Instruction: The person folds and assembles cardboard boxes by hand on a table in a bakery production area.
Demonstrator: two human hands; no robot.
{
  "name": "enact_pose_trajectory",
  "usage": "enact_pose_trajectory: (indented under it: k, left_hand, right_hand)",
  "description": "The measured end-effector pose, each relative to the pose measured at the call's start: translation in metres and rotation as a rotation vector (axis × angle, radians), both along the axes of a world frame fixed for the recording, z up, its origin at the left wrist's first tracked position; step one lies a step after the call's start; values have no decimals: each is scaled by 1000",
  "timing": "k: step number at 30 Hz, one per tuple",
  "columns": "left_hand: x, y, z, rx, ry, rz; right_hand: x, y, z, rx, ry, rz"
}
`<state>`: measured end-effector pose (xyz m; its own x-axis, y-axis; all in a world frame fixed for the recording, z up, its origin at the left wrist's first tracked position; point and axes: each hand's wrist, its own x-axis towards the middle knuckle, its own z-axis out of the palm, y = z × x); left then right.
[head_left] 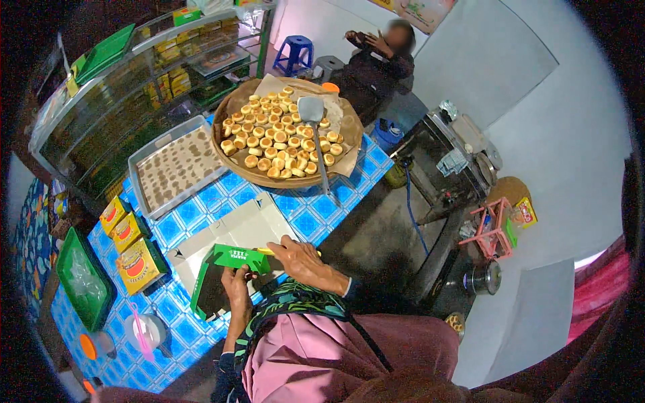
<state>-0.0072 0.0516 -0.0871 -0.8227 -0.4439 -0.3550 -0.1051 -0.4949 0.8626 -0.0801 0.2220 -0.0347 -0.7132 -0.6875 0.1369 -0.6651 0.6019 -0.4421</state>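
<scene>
My left hand point(236, 290) grips a green cardboard box point(235, 256) by its near side, fingers closed on its edge; the box is folded up, with its dark inside facing me. At the box's right end is my right hand point(302, 262), closed around a thin yellow object point(267, 251) whose kind I cannot make out. Beneath the box lies an opened-out cardboard sheet point(252, 225), pale side up. Beyond it, a wide round woven tray point(225, 151) holds many small round browned pastries point(275, 138). A long-handled metal spatula point(312, 111) rests across its right side.
Left of the pastries lies a grey tray point(144, 171) with stained paper. Yellow-and-green boxes point(140, 265), a green tray point(84, 282) and a white bowl point(149, 332) stand left on the blue checked tablecloth point(181, 305). A glass case point(127, 101) stands behind. Another person point(376, 70) sits beyond the table.
</scene>
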Motion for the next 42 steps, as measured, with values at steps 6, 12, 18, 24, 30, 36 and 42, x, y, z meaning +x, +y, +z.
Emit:
enact_pose_trajectory:
  k: [6, 12, 18, 24, 30, 36, 42]
  left_hand:
    - [16, -5, 13, -46, 31, -20]
    - [18, -6, 14, -151, -71, -43]
    - [14, -8, 11, -316, -164, -34]
    - [15, -5, 20, -26, -22, -33]
    - [29, -3, 6, -31, 1, 42]
    - [25, 4, 7, 49, -14, 35]
    - [23, 0, 7, -6, -57, -5]
  right_hand:
    - [18, -4, 17, 83, 44, 53]
    - [23, -2, 7, 121, -15, 69]
    - [19, -9, 1, 248, 22, 46]
    - [29, -13, 26, 197, 120, 68]
    - [36, -27, 31, 309, 230, 156]
    - [25, -21, 31, 294, 214, 216]
    - [20, -30, 34, 467, 275, 288]
